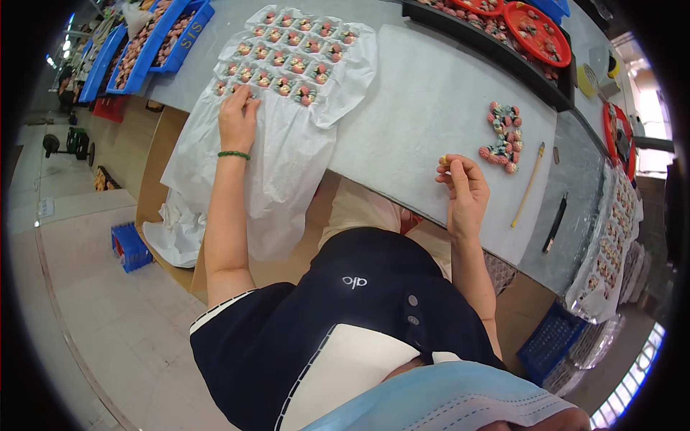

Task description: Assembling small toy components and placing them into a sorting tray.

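A white tray [274, 57] with rows of small compartments lies on white tissue paper [280, 158], at the left of the table. Small pink, cream and green figurines [297, 65] sit in the compartments. My left hand [238, 123] reaches to the tray's near left corner, its fingers bent together over a compartment; whatever they grip is hidden. Above the table's front edge, my right hand [467, 194] pinches a small yellowish piece [443, 159], mostly covered by the fingers. Beyond it, a group of pink and green figurines [505, 136] stands on a white sheet [424, 108].
A yellow stick [529, 185] and a black pen-like tool [555, 223] lie at the right. Along the back stands a black tray [496, 54] holding figurines and red round baskets [537, 32]. Blue bins [183, 36] are at the far left; another filled tray [611, 241] sits at the right edge.
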Demonstrator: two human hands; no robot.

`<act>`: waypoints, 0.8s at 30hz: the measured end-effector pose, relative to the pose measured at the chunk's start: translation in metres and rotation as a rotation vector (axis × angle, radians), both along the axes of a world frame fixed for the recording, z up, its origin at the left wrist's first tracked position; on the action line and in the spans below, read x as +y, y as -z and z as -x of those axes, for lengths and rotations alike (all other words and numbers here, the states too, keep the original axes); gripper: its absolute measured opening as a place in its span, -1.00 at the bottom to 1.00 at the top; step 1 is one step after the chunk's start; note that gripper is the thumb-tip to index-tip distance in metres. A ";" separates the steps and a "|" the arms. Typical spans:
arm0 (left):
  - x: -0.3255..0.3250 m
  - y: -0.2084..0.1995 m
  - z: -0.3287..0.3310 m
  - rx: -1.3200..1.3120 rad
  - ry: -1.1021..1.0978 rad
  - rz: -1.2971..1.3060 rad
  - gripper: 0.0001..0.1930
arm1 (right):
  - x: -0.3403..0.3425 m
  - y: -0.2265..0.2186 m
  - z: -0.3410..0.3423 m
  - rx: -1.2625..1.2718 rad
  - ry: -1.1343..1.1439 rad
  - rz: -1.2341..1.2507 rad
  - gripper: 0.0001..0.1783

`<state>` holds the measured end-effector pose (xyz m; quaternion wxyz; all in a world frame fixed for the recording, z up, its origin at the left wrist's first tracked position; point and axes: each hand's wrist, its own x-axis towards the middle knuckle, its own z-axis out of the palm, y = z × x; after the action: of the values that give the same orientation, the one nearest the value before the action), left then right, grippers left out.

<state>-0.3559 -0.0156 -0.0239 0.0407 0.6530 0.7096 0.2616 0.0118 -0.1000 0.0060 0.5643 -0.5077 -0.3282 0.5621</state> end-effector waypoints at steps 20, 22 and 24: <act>-0.030 -0.047 -0.144 0.294 0.134 -0.076 -0.40 | 0.123 0.022 -0.192 -1.211 0.015 -0.371 -0.67; -0.041 -0.063 -0.192 0.001 0.433 -0.071 -0.39 | 0.122 0.020 -0.189 -1.036 -0.092 -0.190 -0.66; -0.049 -0.064 -0.235 -0.241 0.759 0.052 -0.34 | 0.124 0.016 -0.185 -0.852 -0.192 -0.020 -0.65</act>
<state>-0.1214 -0.0642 0.0400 0.2338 0.8321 0.4146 0.2847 0.1967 0.0238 -0.0095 0.3284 -0.6562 -0.5828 0.3492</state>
